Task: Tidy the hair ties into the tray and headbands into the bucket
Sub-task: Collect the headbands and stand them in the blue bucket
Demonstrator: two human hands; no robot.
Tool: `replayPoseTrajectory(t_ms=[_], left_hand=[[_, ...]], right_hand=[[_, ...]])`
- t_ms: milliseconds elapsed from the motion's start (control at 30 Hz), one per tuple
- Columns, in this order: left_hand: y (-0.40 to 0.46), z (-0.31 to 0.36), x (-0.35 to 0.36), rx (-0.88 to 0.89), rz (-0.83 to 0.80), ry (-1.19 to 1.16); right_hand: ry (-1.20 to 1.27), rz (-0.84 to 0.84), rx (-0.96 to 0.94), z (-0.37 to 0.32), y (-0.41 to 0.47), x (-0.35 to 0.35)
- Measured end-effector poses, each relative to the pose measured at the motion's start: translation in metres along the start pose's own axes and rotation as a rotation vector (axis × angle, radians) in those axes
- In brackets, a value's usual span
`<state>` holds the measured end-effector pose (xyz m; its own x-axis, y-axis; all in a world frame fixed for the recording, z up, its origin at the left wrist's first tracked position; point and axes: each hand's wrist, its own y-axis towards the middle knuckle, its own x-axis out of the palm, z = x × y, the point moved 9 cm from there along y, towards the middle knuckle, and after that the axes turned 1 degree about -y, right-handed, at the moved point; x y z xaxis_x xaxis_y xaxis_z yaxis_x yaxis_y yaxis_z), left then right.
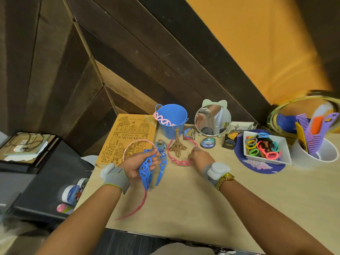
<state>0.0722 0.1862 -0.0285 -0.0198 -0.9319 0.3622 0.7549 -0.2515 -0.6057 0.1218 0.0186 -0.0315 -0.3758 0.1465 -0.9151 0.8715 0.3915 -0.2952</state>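
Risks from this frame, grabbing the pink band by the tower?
1. The pink headband loops round the Eiffel Tower model; the right hand pulling it could topple the model.
2. The left hand bunches the blue headband with a thin pink one; either may slip.

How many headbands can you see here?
4: a light pink one hanging on the blue bucket, a blue one and a thin pink one in the left hand, a red-pink one under the right hand. More may be hidden.
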Motion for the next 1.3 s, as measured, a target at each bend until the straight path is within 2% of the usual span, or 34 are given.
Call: replayPoseTrajectory(t_ms=[133, 200, 367, 500, 667, 900, 1067, 1200, 1300], left_hand=[[0.001, 0.001, -0.003, 0.028, 0.068, -0.052], [0.001, 0.001, -0.002, 0.028, 0.107, -0.038], [-0.003, 0.013, 0.012, 0.096, 0.166, 0.012], [-0.009, 0.026, 0.029, 0.171, 0.093, 0.048], [-0.017, 0.040, 0.037, 0.236, 0.061, -0.051], [-0.038, 0.057, 0.016, 0.234, 0.068, -0.176], [-0.059, 0.077, -0.026, 0.287, 0.186, -0.223], [-0.073, 0.093, -0.053, 0.328, 0.234, -0.267], [-0.078, 0.101, -0.066, 0.356, 0.290, -0.291]], right_hand=[[0.219, 0.072, 0.002, 0.001, -0.014, -0.025], [0.408, 0.108, 0.005, -0.001, -0.022, -0.040], [0.931, 0.054, -0.016, -0.024, -0.039, -0.064], [1.136, 0.022, -0.014, -0.042, -0.043, -0.067], [1.113, 0.014, -0.029, -0.062, -0.041, -0.060], [1.164, -0.015, -0.014, -0.087, -0.030, -0.052], [1.164, -0.049, 0.030, -0.101, -0.014, -0.040], [0.980, -0.105, 0.026, -0.115, 0.005, -0.021], [0.726, -0.030, 0.043, -0.116, 0.023, -0.016]])
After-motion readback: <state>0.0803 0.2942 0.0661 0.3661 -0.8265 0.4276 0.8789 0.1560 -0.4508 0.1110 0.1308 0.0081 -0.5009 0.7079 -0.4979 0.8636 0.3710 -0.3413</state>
